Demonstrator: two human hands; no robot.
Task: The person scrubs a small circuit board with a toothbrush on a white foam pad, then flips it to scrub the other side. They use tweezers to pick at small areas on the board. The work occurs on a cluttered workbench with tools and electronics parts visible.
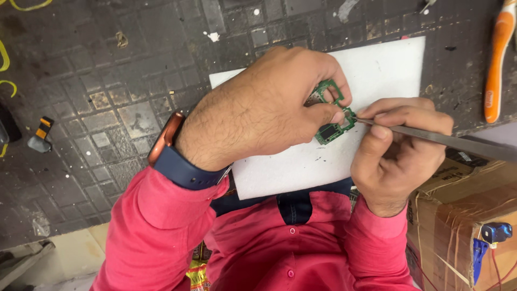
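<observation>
Pinching a green circuit board (pixel 333 116) in my left hand (pixel 269 102), my right hand (pixel 396 143) gripped a metal tool (pixel 431 139) over white paper (pixel 377 70) on the grimy dark worktop (pixel 107 81)

The left hand (pixel 269 108) covers much of the green circuit board (pixel 334 121), so its left part is hidden. The tip of the metal tool (pixel 431 139) is too fine to tell where it touches. The orange-handled tool (pixel 498 59) (top right) and the cardboard box (pixel 468 215) are cut off by the edges.
</observation>
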